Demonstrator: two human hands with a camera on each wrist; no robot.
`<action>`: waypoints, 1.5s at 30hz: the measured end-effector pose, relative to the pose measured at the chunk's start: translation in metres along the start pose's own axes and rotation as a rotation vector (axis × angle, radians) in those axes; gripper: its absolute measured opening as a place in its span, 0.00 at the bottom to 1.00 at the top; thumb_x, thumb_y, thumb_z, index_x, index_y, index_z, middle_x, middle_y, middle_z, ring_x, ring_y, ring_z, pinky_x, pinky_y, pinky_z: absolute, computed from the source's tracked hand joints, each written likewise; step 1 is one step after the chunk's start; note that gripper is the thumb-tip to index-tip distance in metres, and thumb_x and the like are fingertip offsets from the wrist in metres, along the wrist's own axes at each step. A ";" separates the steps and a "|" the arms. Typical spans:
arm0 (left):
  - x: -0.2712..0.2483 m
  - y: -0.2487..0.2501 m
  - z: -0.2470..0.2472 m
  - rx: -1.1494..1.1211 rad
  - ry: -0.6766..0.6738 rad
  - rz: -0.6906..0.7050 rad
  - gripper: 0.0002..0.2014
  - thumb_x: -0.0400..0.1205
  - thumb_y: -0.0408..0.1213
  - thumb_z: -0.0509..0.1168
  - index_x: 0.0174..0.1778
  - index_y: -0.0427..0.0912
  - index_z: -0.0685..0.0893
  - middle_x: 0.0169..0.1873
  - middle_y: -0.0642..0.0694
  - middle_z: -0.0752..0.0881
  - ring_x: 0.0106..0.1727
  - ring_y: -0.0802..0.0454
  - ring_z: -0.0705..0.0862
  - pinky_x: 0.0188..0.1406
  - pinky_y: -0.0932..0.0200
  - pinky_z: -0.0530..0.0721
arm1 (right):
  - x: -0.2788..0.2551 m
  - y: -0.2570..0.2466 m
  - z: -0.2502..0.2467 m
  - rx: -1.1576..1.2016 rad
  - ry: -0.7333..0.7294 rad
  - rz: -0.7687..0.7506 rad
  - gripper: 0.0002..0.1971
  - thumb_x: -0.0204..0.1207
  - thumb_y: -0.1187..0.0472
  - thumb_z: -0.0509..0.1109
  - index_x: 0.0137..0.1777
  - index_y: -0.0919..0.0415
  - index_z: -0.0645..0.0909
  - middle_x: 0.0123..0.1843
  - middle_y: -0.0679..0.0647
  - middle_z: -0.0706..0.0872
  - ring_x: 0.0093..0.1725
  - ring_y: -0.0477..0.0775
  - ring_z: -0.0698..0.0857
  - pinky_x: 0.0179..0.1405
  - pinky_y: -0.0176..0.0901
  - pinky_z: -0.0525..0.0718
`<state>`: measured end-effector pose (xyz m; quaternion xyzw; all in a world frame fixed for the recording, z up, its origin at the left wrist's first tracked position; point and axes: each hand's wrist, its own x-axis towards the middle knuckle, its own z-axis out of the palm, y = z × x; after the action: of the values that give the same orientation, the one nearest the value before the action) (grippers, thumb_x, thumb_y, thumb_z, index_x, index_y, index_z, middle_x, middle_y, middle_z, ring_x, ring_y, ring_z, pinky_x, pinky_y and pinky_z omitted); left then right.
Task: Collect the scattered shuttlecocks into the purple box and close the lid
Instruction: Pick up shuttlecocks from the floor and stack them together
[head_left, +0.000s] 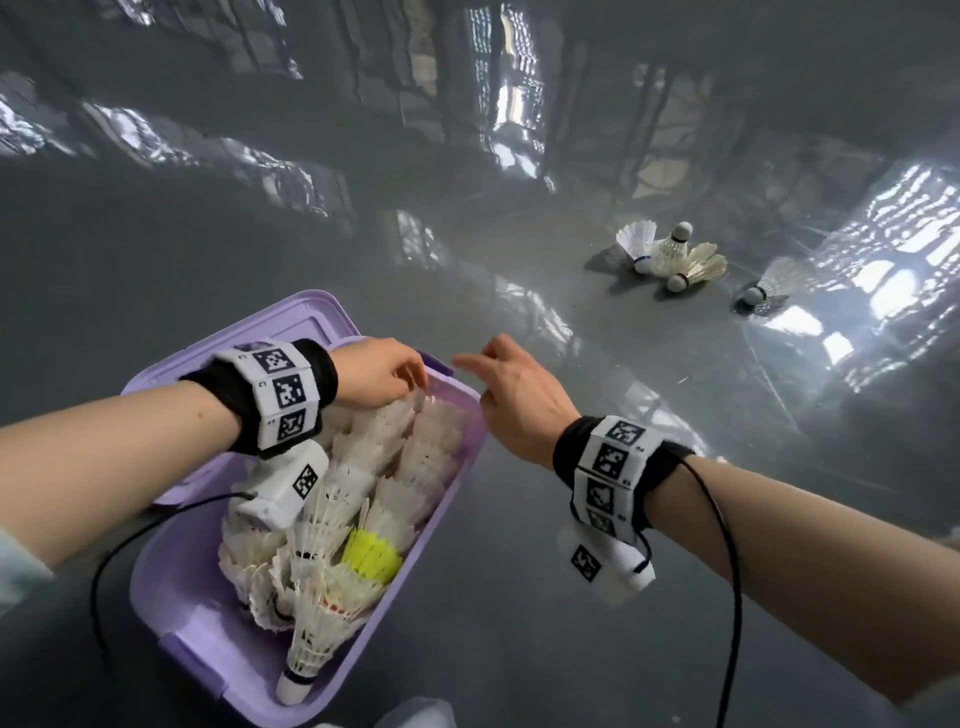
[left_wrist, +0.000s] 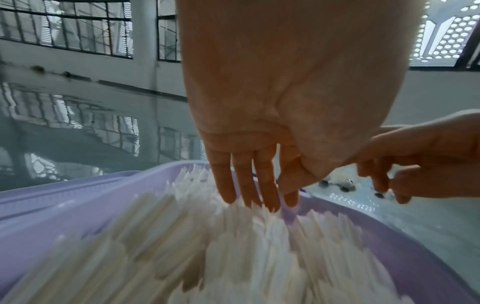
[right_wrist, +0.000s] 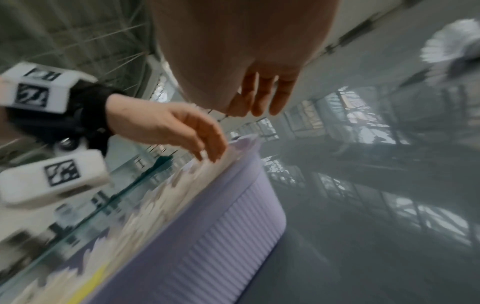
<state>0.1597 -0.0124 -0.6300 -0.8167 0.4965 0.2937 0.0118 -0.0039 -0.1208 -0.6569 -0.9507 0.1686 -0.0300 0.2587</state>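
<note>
The purple box (head_left: 208, 639) sits on the floor at lower left, packed with white shuttlecocks (head_left: 415, 441) and one yellow shuttlecock (head_left: 371, 553). Its lid (head_left: 311, 322) hangs open behind it. My left hand (head_left: 384, 374) is over the box's far end, its straight fingers (left_wrist: 249, 185) touching the feather tips. My right hand (head_left: 514, 395) hovers just right of the box rim, fingers loose and empty. Three scattered shuttlecocks (head_left: 667, 254) lie clustered on the floor at upper right, and a single shuttlecock (head_left: 774, 286) lies to their right.
The glossy grey floor (head_left: 519, 597) reflects windows and a ceiling. The ribbed box wall (right_wrist: 207, 236) fills the right wrist view, with a blurred shuttlecock (right_wrist: 451, 45) at top right. Black cables run from both wristbands.
</note>
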 end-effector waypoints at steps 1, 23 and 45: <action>0.000 -0.001 -0.004 -0.037 -0.010 -0.013 0.17 0.79 0.26 0.58 0.51 0.49 0.88 0.47 0.53 0.88 0.51 0.54 0.85 0.56 0.61 0.81 | 0.000 0.007 -0.005 0.034 0.042 0.006 0.27 0.71 0.72 0.58 0.68 0.53 0.80 0.58 0.57 0.77 0.56 0.60 0.77 0.47 0.45 0.78; -0.007 -0.045 -0.003 0.108 -0.083 -0.414 0.10 0.81 0.43 0.65 0.38 0.43 0.85 0.26 0.50 0.86 0.26 0.54 0.84 0.46 0.56 0.88 | -0.015 -0.009 0.040 -0.292 -0.161 -0.276 0.18 0.79 0.47 0.54 0.57 0.51 0.82 0.57 0.50 0.80 0.55 0.57 0.80 0.62 0.53 0.70; -0.021 0.005 -0.038 -0.072 0.065 -0.324 0.08 0.82 0.39 0.59 0.43 0.43 0.82 0.39 0.42 0.89 0.33 0.47 0.87 0.19 0.66 0.80 | -0.005 -0.003 0.000 0.057 -0.074 -0.092 0.19 0.76 0.63 0.65 0.67 0.56 0.78 0.61 0.55 0.83 0.58 0.57 0.82 0.53 0.45 0.80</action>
<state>0.1662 -0.0103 -0.5871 -0.8950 0.3477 0.2791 0.0139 -0.0077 -0.1172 -0.6551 -0.9502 0.1141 -0.0112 0.2899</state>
